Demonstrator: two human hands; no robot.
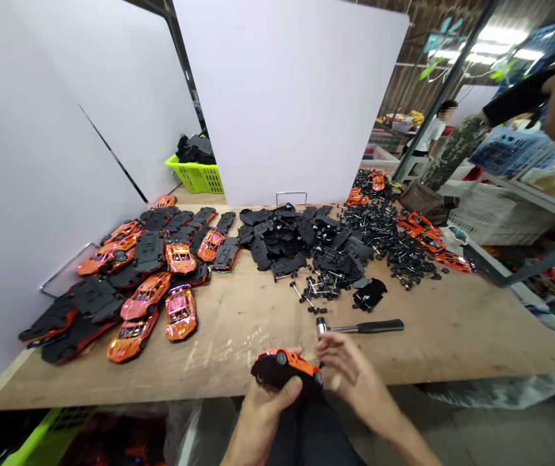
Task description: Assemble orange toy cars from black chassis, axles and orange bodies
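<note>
Head view: left hand [268, 408] grips an orange toy car [289, 367] over the table [228, 336]'s near edge; right hand [357, 378], fingers loose, hovers near the hammer [359, 327].

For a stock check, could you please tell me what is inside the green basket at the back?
Black parts stick up above the green basket; its wall and the white panel hide anything deeper.
</note>
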